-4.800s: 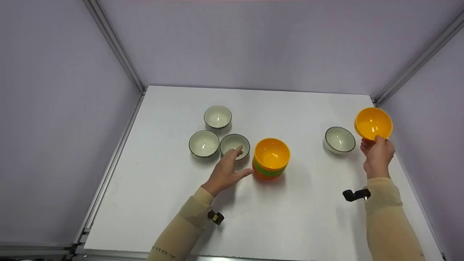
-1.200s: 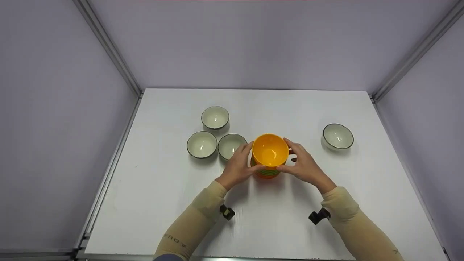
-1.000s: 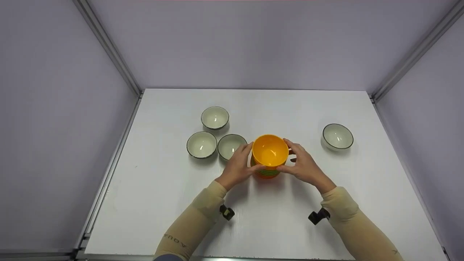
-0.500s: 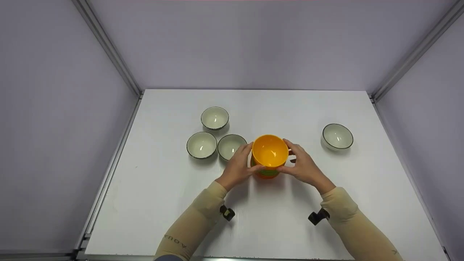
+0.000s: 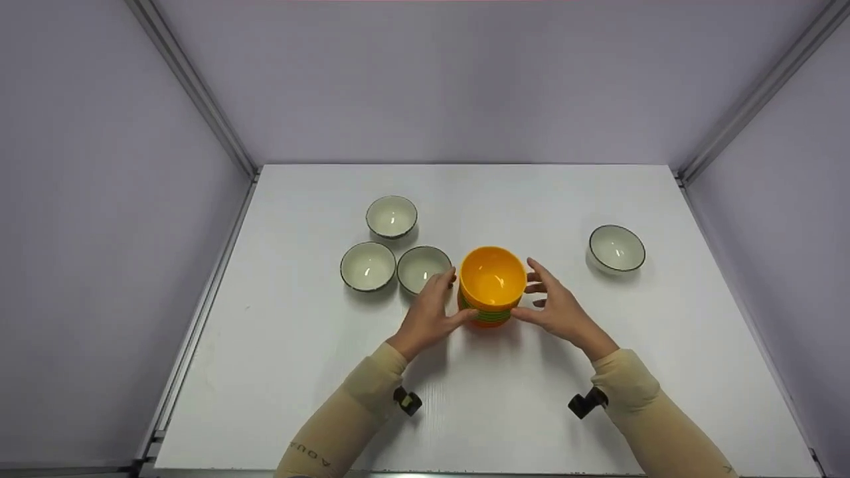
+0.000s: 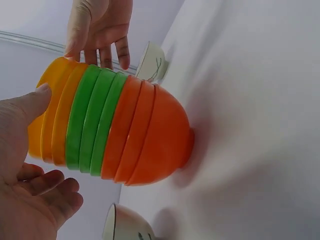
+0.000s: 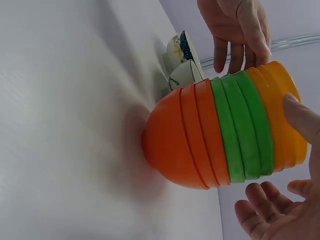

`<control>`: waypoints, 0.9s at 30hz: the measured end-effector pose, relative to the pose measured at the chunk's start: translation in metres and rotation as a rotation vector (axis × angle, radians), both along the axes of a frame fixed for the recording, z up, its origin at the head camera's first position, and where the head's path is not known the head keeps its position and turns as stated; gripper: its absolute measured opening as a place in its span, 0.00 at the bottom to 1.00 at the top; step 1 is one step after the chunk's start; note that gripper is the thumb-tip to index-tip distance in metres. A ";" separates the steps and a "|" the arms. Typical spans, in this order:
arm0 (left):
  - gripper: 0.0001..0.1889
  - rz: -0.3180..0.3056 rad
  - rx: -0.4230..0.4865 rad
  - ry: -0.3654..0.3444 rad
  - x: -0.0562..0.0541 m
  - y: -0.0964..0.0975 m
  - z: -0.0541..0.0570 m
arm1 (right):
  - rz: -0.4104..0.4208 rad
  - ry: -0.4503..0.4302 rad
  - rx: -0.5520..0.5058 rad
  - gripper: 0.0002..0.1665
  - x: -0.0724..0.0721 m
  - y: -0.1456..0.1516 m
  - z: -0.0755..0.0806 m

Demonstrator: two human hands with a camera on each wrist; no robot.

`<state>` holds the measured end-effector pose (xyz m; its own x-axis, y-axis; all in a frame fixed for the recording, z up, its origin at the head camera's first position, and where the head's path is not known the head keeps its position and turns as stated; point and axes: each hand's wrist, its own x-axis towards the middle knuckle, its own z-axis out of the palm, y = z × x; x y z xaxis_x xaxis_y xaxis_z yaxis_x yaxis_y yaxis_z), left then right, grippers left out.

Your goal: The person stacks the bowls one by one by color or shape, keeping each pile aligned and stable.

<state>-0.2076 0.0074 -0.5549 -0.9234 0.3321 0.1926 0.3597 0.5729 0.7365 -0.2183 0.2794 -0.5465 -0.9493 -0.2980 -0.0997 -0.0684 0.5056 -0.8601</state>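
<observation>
A tall stack of nested bowls stands upright on the white table. Yellow bowls top it, green bowls fill the middle, and orange-red bowls form the base. My left hand is at the stack's left side, its thumb by the upper yellow bowls and its fingers spread loosely. On the opposite side my right hand has its thumb near the front and its fingers loosely bent beside the yellow bowls. Neither hand grips the stack.
Left of the stack, three pale bowls with dark rims sit in a cluster: a back bowl, a left bowl and a near bowl close behind my left hand. Another pale bowl stands at the right. Grey walls enclose the table.
My right hand brought a yellow bowl from the far right onto the stack, where both hands held it. Now the hands have loosened and moved slightly outward from it.
</observation>
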 end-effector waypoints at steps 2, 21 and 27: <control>0.44 0.001 0.038 -0.050 0.004 -0.003 -0.004 | -0.016 -0.060 -0.022 0.63 0.002 0.004 -0.006; 0.45 -0.074 0.128 -0.432 0.031 0.011 -0.043 | -0.105 -0.301 -0.206 0.58 0.022 -0.018 -0.061; 0.46 -0.082 0.138 -0.382 0.031 0.017 -0.044 | -0.129 -0.268 -0.172 0.56 0.021 -0.017 -0.062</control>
